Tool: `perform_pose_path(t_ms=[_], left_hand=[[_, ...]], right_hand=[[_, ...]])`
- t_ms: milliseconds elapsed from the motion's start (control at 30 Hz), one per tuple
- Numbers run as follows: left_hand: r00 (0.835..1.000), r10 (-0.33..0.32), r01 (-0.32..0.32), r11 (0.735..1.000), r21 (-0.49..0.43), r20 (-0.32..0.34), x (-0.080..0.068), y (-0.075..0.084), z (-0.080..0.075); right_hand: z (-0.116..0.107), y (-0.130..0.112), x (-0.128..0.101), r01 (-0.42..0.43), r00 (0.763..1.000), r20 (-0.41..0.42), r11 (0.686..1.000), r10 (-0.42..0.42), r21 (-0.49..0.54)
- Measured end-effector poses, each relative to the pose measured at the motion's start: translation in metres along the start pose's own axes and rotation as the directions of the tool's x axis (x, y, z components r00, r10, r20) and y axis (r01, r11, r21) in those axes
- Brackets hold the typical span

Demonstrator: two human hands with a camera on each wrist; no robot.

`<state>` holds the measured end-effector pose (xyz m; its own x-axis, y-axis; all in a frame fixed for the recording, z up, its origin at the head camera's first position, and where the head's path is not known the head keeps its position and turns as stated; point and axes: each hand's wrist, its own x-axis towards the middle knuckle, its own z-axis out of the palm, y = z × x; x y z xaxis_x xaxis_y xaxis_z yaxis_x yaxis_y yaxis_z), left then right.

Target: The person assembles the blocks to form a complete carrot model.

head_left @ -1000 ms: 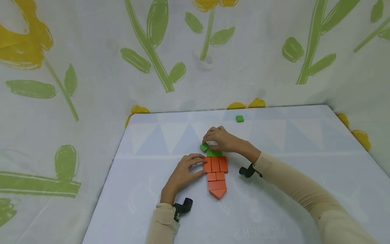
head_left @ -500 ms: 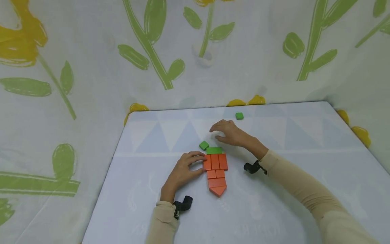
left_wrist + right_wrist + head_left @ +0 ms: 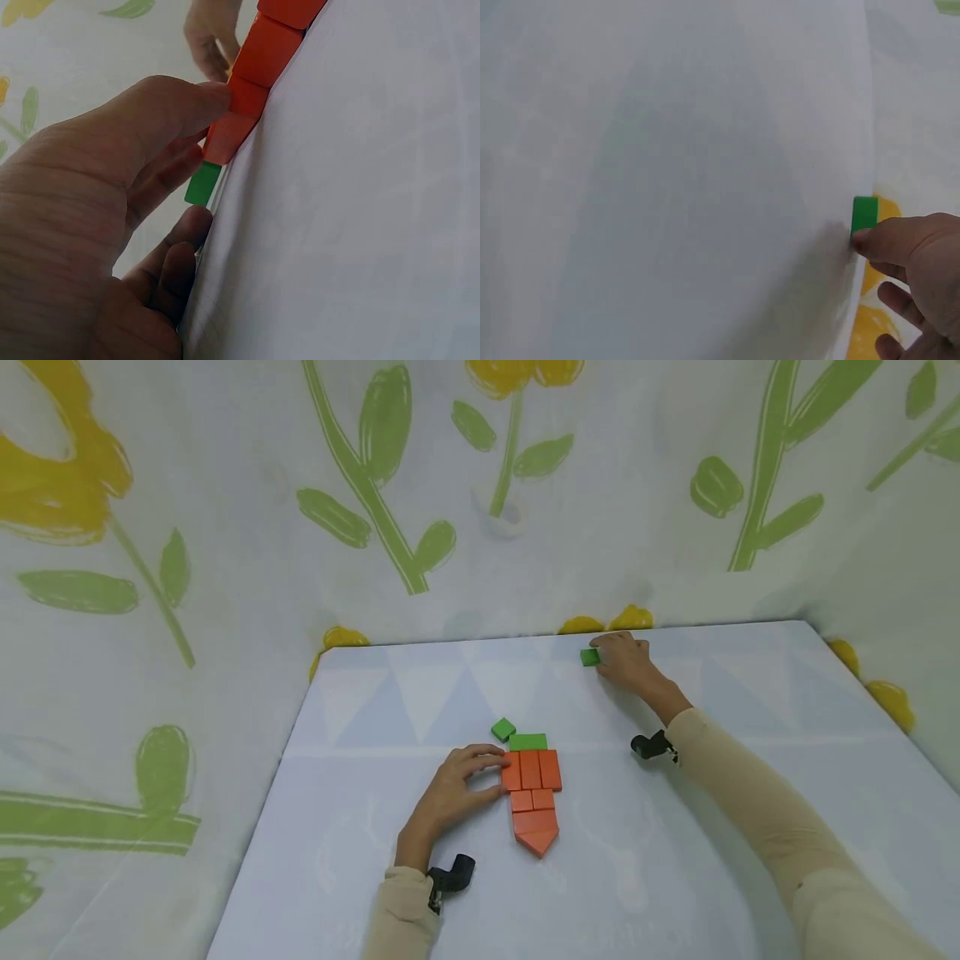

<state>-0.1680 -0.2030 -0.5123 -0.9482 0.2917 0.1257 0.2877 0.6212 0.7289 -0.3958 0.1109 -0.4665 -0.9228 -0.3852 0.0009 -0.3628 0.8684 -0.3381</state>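
Flat orange blocks [image 3: 529, 770] lie together on the white-and-blue table, ending in a pointed block [image 3: 537, 845] at the near end. A green rectangular block [image 3: 528, 742] borders their far end. Off its left corner sits a small green square block [image 3: 503, 729], turned diagonally. My left hand [image 3: 453, 789] holds the leftmost orange block [image 3: 511, 772] between thumb and fingertips. At the table's far side, my right hand [image 3: 626, 662] pinches another small green block [image 3: 589, 657]. In the right wrist view, the thumb covers the near end of that green block [image 3: 865, 212].
The table's far edge [image 3: 465, 642] runs just behind the right hand. Beyond it hangs a pale cloth [image 3: 637, 543] printed with green stems and yellow flowers. Each wrist carries a black camera mount, the left one [image 3: 453, 873] close over the table.
My right hand let go of the diagonal green block, then moved away and right to the green block at the far edge. The left hand stays at the orange blocks.
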Motion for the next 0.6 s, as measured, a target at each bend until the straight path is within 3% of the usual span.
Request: perform_pose_path(t_ms=[100,267,600], left_hand=[[1.000,0.006,-0.006,1.000,0.002,-0.002,-0.001,0.000,0.004],[1.000,0.017,-0.017,1.000,0.006,-0.007,-0.002,0.002,0.005],[0.999,0.027,-0.027,1.000,-0.002,-0.025,-0.001,0.004,-0.001]], right_hand=[[0.002,0.008,-0.001,-0.011,1.000,0.008,1.000,0.011,0.021],[0.005,0.008,-0.003,0.022,0.999,-0.051,0.998,-0.019,0.067],[0.009,-0.036,-0.042,0.208,0.970,-0.152,0.972,-0.190,0.112]])
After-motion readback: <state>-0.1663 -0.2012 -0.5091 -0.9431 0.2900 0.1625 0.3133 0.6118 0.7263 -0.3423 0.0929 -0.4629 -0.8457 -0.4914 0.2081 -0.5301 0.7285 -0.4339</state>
